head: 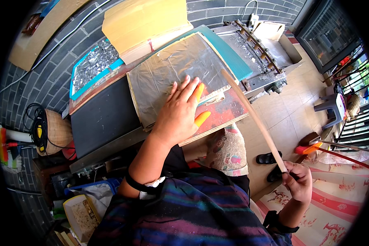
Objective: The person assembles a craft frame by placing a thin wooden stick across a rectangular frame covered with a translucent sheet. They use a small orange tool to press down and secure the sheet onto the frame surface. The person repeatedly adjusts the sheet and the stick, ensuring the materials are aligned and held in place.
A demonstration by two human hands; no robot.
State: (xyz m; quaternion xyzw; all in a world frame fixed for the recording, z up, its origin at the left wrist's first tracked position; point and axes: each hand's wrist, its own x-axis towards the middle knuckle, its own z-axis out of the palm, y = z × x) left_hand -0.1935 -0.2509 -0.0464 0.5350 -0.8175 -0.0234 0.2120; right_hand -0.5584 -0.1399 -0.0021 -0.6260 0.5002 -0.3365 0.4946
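Observation:
My left hand (180,112) lies palm down, fingers spread, on a wrinkled grey sheet (175,73) that covers a flat stack with yellowish edges. Orange covers sit on its thumb and index finger. My right hand (296,181) is away to the lower right, its thumb and fingers closed on one end of a long, thin, pale wooden strip (258,121). The strip's far end is over the right side of the grey sheet. Under the stack are a worn red board (230,107) and a teal ribbed sheet (230,52).
A blue-rimmed tray (73,89) of shiny fragments stands at the back left, beside yellow cardboard (147,24). A black surface (104,113) lies left of the stack. Metal machinery (255,49) stands at the back right. A patterned towel (230,150) hangs below the board's edge.

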